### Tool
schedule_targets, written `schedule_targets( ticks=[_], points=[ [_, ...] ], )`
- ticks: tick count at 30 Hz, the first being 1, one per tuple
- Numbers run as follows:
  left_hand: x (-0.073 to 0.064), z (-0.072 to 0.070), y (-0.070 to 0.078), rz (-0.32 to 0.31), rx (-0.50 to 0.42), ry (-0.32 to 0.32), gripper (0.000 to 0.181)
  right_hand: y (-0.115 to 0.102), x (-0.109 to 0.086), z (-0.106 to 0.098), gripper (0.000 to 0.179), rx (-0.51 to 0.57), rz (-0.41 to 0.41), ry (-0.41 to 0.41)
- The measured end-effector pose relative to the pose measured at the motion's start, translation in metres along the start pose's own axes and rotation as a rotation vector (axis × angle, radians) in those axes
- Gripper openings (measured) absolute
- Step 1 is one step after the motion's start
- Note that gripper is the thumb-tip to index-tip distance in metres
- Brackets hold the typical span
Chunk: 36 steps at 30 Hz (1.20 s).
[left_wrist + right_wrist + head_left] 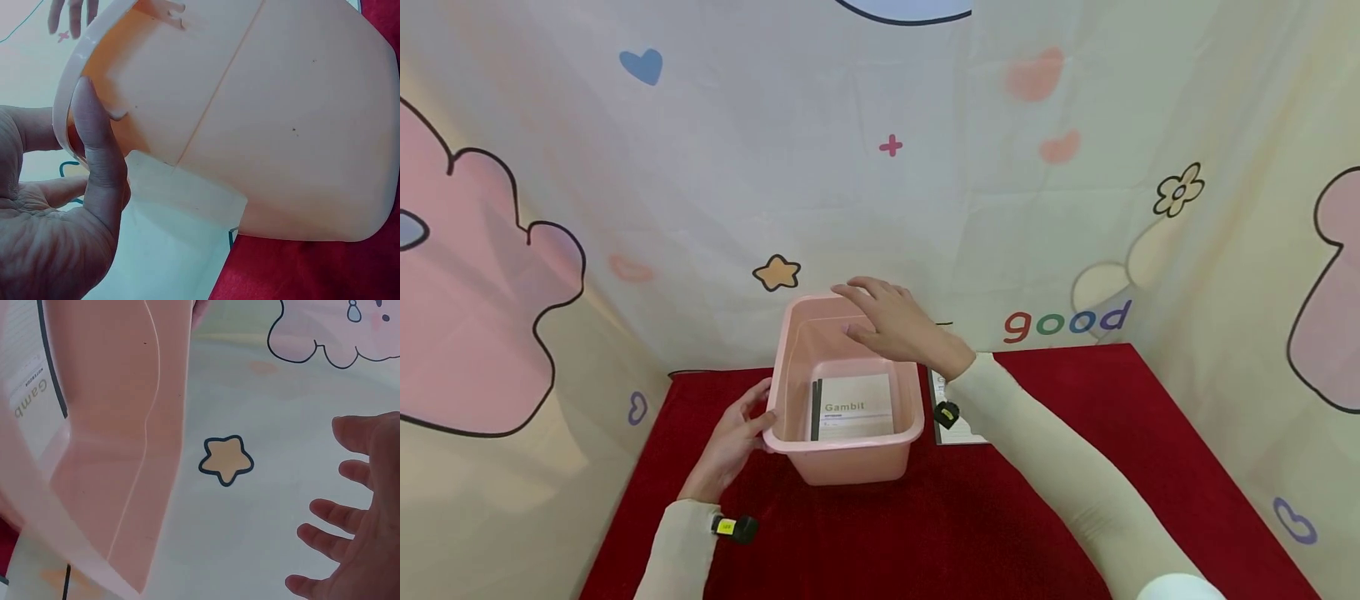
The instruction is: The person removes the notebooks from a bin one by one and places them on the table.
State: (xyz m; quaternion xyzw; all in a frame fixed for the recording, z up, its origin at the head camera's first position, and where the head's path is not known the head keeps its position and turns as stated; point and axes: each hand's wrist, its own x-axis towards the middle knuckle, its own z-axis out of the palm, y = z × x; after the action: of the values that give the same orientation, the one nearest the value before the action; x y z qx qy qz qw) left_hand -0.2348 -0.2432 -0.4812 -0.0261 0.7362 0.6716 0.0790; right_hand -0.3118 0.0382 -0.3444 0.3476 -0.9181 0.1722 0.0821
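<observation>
A pink bin (856, 465) stood toward the back of the red-covered table (985, 533), its rim gripped at the left by the left hand (735, 437), some of whose fingers were hidden by the bin's wall. The right hand (901, 323), fingers and thumb loosely spread and holding nothing, hung over the bin's far right corner and concealed part of the rim; at the top of the left wrist view its fingers were cut off. Inside lay a pale notebook (853, 421) lettered "Gambit", with "NOTEBOOK" in smaller type; the finer line below was illegible to me. Two dark strips ran along its left edge, and I could not tell whether a second copy lay beneath. Right of the bin, another notebook (958, 433) was largely covered by the right sleeve (1060, 467), only a "G" remaining readable. A yellow label (725, 526) at the left wrist was too small to read. The backdrop (925, 217) bore "good" in multicoloured letters.
</observation>
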Motion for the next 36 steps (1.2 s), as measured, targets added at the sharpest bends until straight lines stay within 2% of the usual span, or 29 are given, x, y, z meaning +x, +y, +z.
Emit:
schedule_targets(
  ticks=[9, 16, 18, 22, 25, 32, 36],
  points=[
    [-0.001, 0.001, 0.001, 0.001, 0.018, 0.0, 0.067, -0.004, 0.031, 0.032, 0.058, 0.031, 0.084, -0.061],
    [0.0, 0.001, 0.0, 0.0, 0.018, 0.004, 0.067, 0.001, 0.045, 0.06, 0.057, 0.06, 0.177, -0.111],
    [0.0, 0.001, 0.001, 0.0, 0.016, -0.002, 0.068, 0.003, 0.047, 0.067, 0.056, 0.09, 0.204, -0.142],
    [0.0, 0.001, 0.001, -0.004, 0.007, -0.006, 0.068, 0.009, 0.049, 0.08, 0.057, 0.128, 0.202, -0.233],
    [0.0, 0.0, 0.0, 0.0, -0.001, -0.009, 0.068, 0.013, 0.05, 0.088, 0.058, 0.16, 0.205, -0.271],
    [-0.001, 0.0, 0.0, 0.027, -0.011, -0.028, 0.066, 0.023, 0.049, 0.111, 0.057, 0.207, 0.269, -0.253],
    [-0.001, -0.001, 0.001, 0.039, -0.013, -0.037, 0.065, 0.025, 0.047, 0.121, 0.062, 0.303, 0.38, -0.277]
  ],
)
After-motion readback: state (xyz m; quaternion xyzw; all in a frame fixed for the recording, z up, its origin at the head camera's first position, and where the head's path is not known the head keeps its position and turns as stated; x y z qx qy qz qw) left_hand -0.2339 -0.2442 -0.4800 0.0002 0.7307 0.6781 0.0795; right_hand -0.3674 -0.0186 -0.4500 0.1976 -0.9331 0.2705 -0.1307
